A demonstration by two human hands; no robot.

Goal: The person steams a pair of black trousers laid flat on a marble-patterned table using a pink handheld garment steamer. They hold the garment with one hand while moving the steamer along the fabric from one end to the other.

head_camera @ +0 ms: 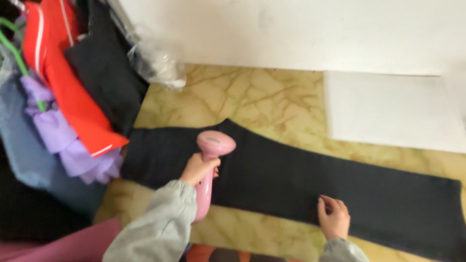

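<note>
While the dark trousers (pixel 291 179) lie flat across the marbled floor (pixel 252 97), the left hand (pixel 198 168) is wrapped tight around a pink handheld steamer (pixel 209 170) over them, and the right hand (pixel 333 217) rests open, fingers spread, on the lower edge.

Both arms wore loose light-grey sweatshirt sleeves with gathered cuffs; left hand (pixel 196 168) and right hand (pixel 333 217) were bare.

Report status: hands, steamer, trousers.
Left hand gripping pink steamer over dark trousers. Right hand flat on trousers' near edge. Hanging clothes overlap the trousers' left end.
</note>
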